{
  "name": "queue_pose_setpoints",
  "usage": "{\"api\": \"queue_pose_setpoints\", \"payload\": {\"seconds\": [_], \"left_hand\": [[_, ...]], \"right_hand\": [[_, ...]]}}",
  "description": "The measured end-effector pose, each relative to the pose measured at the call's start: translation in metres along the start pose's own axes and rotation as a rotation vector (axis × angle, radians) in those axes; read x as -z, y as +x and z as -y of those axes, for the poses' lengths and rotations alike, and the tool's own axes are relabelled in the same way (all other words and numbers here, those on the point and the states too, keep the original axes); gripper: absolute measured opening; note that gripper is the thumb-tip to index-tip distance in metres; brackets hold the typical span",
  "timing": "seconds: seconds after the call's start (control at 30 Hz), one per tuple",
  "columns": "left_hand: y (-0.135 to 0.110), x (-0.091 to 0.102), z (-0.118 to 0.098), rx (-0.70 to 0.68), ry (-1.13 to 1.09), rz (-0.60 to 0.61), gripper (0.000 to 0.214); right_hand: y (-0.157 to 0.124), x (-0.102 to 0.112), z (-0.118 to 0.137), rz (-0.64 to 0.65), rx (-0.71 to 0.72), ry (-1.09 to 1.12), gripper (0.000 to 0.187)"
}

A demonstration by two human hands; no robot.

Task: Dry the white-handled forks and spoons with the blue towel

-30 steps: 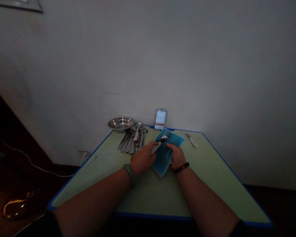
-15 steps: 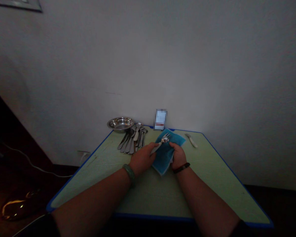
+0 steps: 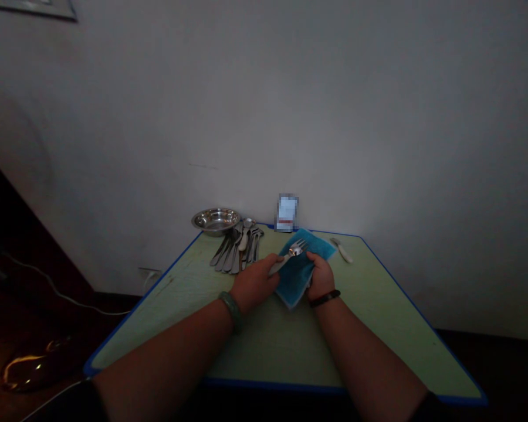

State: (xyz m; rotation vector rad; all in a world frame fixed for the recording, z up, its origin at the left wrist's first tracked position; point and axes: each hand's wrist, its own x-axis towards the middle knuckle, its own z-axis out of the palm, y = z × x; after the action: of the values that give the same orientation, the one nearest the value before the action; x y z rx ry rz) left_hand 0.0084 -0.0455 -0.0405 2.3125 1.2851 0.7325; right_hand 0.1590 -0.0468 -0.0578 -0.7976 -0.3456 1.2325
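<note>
My left hand is closed round the pale handle of a metal fork, whose tines point away from me over a blue cloth. My right hand grips the right side of that cloth, fingers curled into it. Both hands are over the middle of a light green table with a blue edge. A green bangle is on my left wrist and a dark band on my right.
A pile of several metal spoons and forks lies at the table's back left, beside a steel bowl. A white-handled utensil lies at the back right. A small blurred box stands against the white wall.
The fork's head has come free of the cloth and now shows fully above it. The cloth and my right hand have shifted slightly to the right and away from me.
</note>
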Motion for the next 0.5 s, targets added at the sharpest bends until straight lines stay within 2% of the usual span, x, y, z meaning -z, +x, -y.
{"api": "queue_pose_setpoints", "payload": {"seconds": [0.3, 0.5], "left_hand": [[-0.0023, 0.0038, -0.0057, -0.002, 0.018, -0.008, 0.036], [-0.0025, 0.0064, -0.0041, -0.033, 0.041, -0.084, 0.034]], "right_hand": [[0.0028, 0.001, 0.0003, -0.051, 0.041, 0.054, 0.016], [0.0042, 0.0011, 0.0008, -0.081, 0.039, 0.084, 0.02]]}}
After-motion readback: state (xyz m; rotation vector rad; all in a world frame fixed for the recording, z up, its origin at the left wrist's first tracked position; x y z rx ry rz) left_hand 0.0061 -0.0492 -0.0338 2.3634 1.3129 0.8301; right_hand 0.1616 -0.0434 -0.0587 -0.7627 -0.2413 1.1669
